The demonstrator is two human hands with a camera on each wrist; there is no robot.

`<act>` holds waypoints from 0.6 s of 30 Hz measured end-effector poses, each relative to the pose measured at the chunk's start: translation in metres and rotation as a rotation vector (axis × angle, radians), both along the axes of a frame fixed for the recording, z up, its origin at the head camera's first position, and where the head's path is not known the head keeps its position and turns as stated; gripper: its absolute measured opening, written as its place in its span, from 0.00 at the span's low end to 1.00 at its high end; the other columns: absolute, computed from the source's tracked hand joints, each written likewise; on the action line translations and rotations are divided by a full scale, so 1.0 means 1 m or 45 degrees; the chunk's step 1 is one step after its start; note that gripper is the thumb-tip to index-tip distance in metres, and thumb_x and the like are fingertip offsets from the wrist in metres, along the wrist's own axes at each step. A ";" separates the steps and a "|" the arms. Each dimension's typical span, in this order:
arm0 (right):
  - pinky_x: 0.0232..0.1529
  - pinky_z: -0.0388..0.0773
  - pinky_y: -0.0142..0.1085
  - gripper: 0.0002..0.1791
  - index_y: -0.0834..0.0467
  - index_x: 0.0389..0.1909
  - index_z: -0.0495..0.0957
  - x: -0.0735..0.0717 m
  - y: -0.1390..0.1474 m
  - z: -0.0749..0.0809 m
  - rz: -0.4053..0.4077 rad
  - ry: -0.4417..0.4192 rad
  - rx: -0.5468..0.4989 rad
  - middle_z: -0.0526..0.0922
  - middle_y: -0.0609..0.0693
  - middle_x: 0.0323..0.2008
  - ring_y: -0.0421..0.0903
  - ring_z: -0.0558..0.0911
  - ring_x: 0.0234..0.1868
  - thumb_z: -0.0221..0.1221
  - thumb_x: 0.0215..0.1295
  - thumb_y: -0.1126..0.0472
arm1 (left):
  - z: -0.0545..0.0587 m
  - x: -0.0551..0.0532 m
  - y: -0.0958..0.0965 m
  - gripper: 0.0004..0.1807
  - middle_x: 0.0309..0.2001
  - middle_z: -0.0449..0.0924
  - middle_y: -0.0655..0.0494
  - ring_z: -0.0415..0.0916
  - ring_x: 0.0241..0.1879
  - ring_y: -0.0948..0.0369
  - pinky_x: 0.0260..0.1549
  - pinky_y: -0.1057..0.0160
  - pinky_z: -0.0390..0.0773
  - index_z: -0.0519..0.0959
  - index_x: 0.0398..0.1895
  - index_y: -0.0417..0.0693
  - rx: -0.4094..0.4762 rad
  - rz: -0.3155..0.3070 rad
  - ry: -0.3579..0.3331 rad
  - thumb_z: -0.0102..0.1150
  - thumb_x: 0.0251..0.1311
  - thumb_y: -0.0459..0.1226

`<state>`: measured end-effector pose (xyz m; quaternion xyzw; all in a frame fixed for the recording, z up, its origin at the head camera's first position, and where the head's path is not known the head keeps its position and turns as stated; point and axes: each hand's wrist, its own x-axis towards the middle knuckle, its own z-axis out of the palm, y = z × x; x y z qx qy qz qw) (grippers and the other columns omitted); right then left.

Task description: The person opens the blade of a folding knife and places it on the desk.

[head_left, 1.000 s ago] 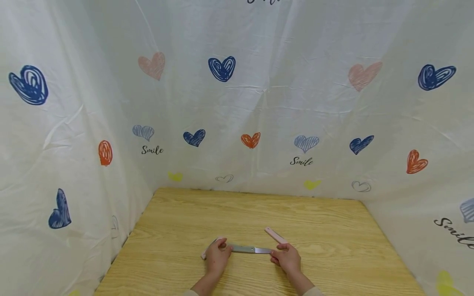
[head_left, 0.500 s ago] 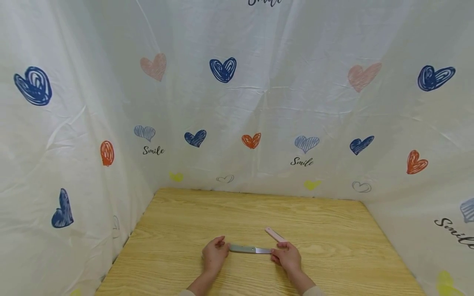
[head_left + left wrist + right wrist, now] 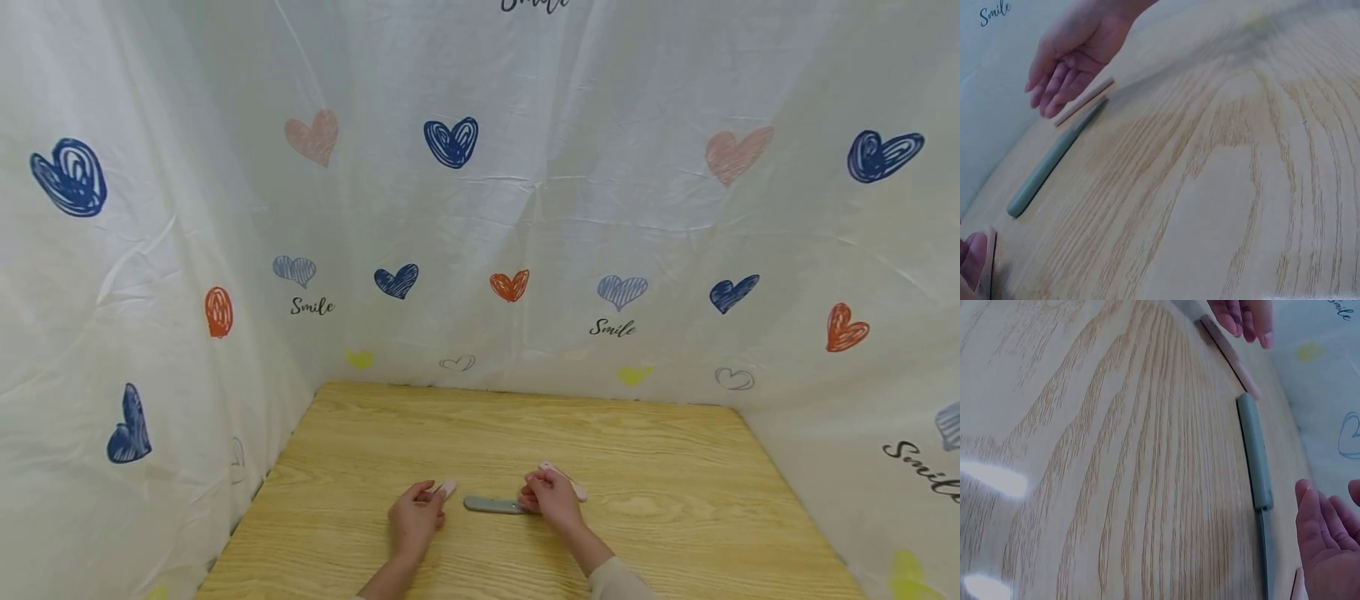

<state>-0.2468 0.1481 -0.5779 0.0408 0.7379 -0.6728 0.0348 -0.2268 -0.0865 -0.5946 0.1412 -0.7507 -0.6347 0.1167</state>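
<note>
A small knife [image 3: 491,505] with a grey-green handle and metal blade lies unfolded on the wooden table. Beside its handle end, my left hand [image 3: 416,518] hovers with loosely bent fingers near a slim pink piece [image 3: 448,489], which has a dark line along its edge. My right hand [image 3: 553,497] is above the blade, covering most of it in the head view. From the right wrist, the fingers of that hand [image 3: 1335,540] show apart from the blade [image 3: 1265,550]. A second pink piece [image 3: 577,490] lies behind the right hand, partly hidden by it.
The wood-grain table [image 3: 360,433] reaches back to a white curtain [image 3: 525,225] printed with hearts and "Smile". The curtain also encloses the left and right sides.
Both hands have come away from the knife's ends. The left hand has moved left, uncovering the pink piece; the right has shifted left over the blade. The knife stays about where it was.
</note>
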 end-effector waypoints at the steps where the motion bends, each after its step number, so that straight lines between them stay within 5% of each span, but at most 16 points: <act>1: 0.37 0.86 0.36 0.18 0.78 0.48 0.72 -0.001 -0.004 0.001 0.050 0.017 -0.001 0.83 0.64 0.33 0.47 0.86 0.33 0.53 0.71 0.64 | 0.000 0.001 -0.003 0.15 0.30 0.80 0.47 0.81 0.21 0.60 0.18 0.68 0.82 0.80 0.46 0.30 -0.004 0.021 0.004 0.65 0.56 0.30; 5: 0.43 0.86 0.38 0.19 0.78 0.52 0.71 -0.004 -0.021 0.004 0.189 0.055 0.016 0.81 0.70 0.43 0.51 0.85 0.40 0.52 0.72 0.65 | -0.001 0.003 -0.013 0.13 0.29 0.79 0.48 0.78 0.17 0.66 0.15 0.70 0.80 0.82 0.43 0.33 -0.057 0.130 0.029 0.66 0.56 0.32; 10: 0.42 0.86 0.40 0.18 0.78 0.51 0.72 -0.008 -0.039 0.007 0.252 0.099 0.057 0.82 0.67 0.40 0.50 0.85 0.39 0.54 0.68 0.67 | -0.003 0.006 -0.024 0.16 0.36 0.78 0.44 0.74 0.22 0.68 0.15 0.74 0.76 0.82 0.44 0.36 -0.239 0.262 0.026 0.70 0.51 0.33; 18: 0.37 0.84 0.41 0.22 0.75 0.57 0.70 -0.013 -0.064 0.008 0.337 0.080 0.105 0.80 0.67 0.47 0.50 0.84 0.36 0.57 0.67 0.66 | -0.008 0.009 -0.027 0.31 0.48 0.72 0.39 0.73 0.29 0.61 0.23 0.71 0.70 0.79 0.52 0.37 -0.415 0.270 -0.050 0.76 0.41 0.37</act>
